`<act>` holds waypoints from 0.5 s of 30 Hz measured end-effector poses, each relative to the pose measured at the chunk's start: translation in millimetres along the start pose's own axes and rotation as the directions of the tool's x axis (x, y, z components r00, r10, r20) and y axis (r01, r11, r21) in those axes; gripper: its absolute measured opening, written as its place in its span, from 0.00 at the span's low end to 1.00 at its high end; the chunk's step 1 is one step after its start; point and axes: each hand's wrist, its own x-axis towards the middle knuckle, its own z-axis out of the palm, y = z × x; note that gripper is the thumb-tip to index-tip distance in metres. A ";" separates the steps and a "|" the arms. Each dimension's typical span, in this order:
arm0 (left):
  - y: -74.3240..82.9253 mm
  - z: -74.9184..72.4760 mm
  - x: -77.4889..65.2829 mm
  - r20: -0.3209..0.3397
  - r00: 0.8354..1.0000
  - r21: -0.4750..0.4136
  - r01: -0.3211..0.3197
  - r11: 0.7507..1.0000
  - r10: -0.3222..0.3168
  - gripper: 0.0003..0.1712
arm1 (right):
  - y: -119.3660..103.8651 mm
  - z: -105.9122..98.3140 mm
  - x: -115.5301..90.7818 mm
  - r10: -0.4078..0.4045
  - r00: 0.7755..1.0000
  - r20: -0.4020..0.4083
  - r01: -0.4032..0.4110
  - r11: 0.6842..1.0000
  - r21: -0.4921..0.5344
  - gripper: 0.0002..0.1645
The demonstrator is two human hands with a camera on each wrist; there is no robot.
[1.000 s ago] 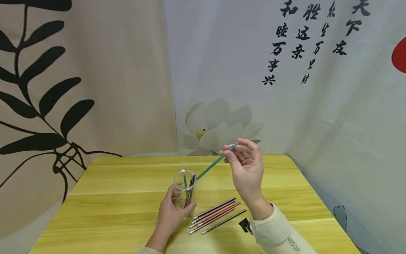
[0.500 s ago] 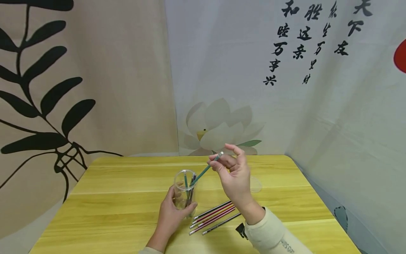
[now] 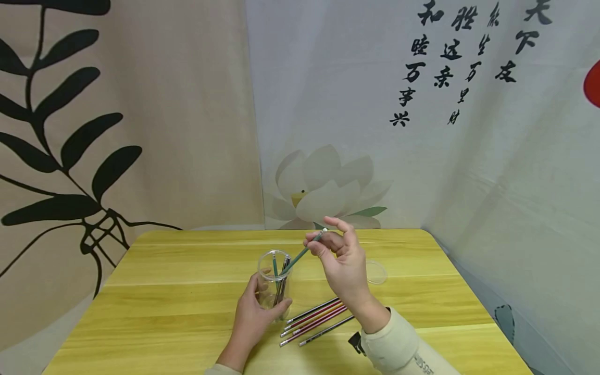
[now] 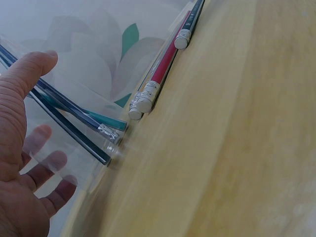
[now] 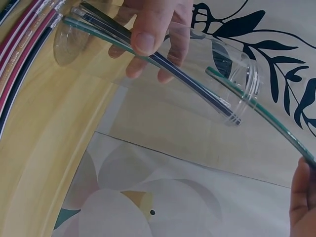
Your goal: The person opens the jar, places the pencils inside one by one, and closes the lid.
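Left hand (image 3: 253,315) curled round clear cup (image 3: 268,285). Right hand (image 3: 347,268): fingers pinch green pencil (image 3: 298,256) near eraser, lower end inside cup mouth. Step looks like inserting; next move likely calls for steepening pencil, then release.

raised pencil (image 3: 300,255): green, white eraser (image 3: 325,229) | cup (image 5: 200,74): clear | loose pencils (image 3: 315,323): crimson, black | tabletop (image 3: 164,312): yellow wood-grain | leaf-print backdrop (image 3: 131,114): black on beige

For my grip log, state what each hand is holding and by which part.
The left hand holds the clear cup round its side, below the rim. The right hand pinches a green pencil near its eraser end.
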 end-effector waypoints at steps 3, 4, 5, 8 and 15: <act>0.3 0.6 0.2 0.002 1.000 0.000 0.003 1.000 -0.003 0.52 | 2.0 0.4 -1.5 -0.012 1.000 0.014 0.012 1.000 -0.014 0.32; 0.3 0.8 0.3 0.002 1.000 -0.001 0.004 1.000 -0.004 0.52 | 2.6 0.7 -2.0 -0.014 1.000 0.019 0.014 1.000 -0.020 0.32; 0.4 1.0 0.3 0.003 1.000 -0.002 0.005 1.000 -0.005 0.51 | 3.1 1.1 -2.5 -0.016 1.000 0.024 0.017 1.000 -0.025 0.31; 0.1 1.1 0.3 0.004 1.000 -0.004 0.007 1.000 -0.007 0.51 | 5.9 3.8 -4.6 -0.014 0.999 0.041 0.016 0.999 -0.048 0.29; -1.1 1.0 -0.4 0.008 1.000 -0.006 -0.008 1.000 0.008 0.50 | 20.3 22.1 -8.2 -0.055 0.964 0.261 0.131 0.949 -0.285 0.12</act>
